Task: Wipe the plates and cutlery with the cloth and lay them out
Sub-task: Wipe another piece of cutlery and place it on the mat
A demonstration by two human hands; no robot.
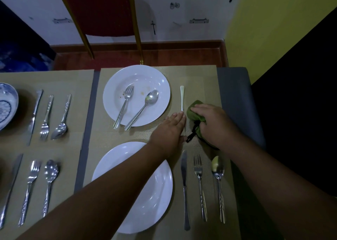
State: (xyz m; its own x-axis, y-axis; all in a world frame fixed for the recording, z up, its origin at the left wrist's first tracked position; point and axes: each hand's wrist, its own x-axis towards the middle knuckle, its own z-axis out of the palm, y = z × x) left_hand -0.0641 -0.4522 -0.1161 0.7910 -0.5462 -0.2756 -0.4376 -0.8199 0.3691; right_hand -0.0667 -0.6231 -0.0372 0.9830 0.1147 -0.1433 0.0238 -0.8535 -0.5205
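**Near setting laid; cloth at far knife**

Nearest: round white near plate (pixel 156 194), crossed by the left forearm, with a steel table knife (pixel 184 185), steel fork (pixel 199 185) and steel spoon (pixel 218 170) side by side to its right on the beige woven placemat (pixel 200 79). Left hand (pixel 169 128): fingers straight, laid flat against the plain silver far knife (pixel 182 97). Right hand (pixel 211 123): fingers curled, gripping the bunched green cloth (pixel 194 110) just beside that knife. Round white far plate (pixel 116 86): soiled, carrying a patterned fork (pixel 125 105) and patterned spoon (pixel 144 108).
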